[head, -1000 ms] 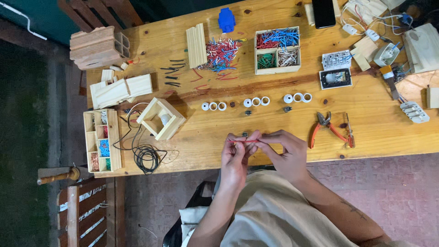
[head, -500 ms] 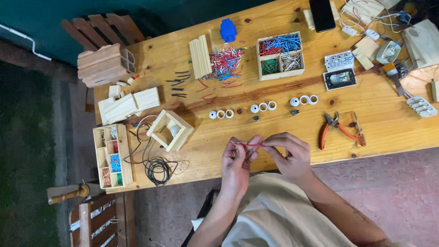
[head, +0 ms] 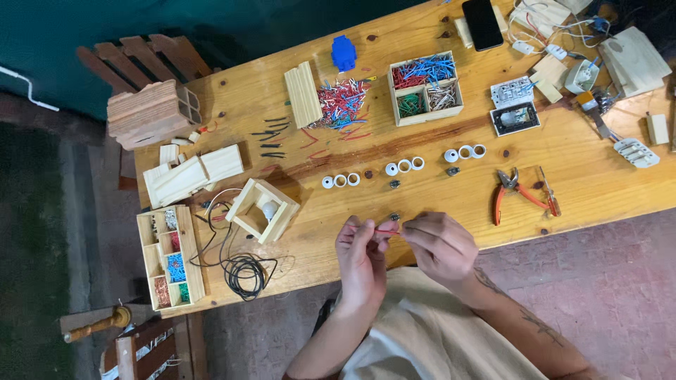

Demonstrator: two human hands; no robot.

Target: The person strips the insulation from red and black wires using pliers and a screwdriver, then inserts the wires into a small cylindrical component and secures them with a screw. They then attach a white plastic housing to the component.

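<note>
Wooden planks form the workbench (head: 436, 204), which stands on a reddish tiled floor with a dark green wall behind it. Compared with half a second ago, we note that the camera view has shifted, so the bench now runs tilted from lower left to upper right, while our hands have kept their place at the near edge and still work the same piece. We hold a short red wire (head: 386, 230) stretched between both hands, just above the bench edge. Our left hand (head: 361, 257) pinches one end of it between thumb and fingertips, fingers narrowly closed; our right hand (head: 440, 245) grips the other end in the same narrow pinch. Just beyond the wire, a small dark fitting (head: 395, 217) rests on the wood. Farther out lies a row of white rings (head: 403, 167), in groups of three. Orange-handled pliers (head: 508, 190) lie to the right of our right hand, well apart from it. To the left we see an open wooden frame box (head: 262, 210) with a pale bulb inside, a coil of black cable (head: 243, 271) near it, and a compartment tray (head: 169, 257) of small parts at the bench end. At the far side stands a divided wooden box (head: 424, 89) of coloured wires, beside a loose heap of red and blue wire pieces (head: 343, 103).
</note>
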